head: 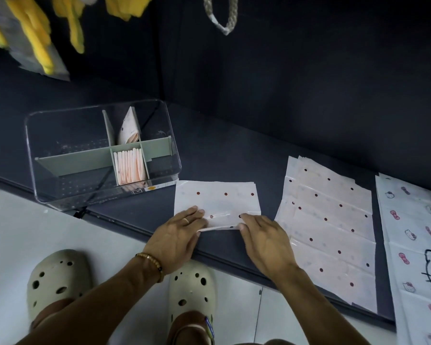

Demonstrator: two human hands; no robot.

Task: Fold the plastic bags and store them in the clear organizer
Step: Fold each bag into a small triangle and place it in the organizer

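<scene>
Folding the dotted bag cleanly was judged to call for its near edge to be lifted evenly by both hands and laid square onto the far part, then the crease pressed flat so that air was driven out. The bag lay on the dark shelf, just in front of the clear organizer, where folded bags stood in a middle compartment. The near edge was pinched by the left hand between thumb and nearly straight fingers, and held likewise by the right hand, fingers narrowly parted. A stack of unfolded bags waited at the right.
</scene>
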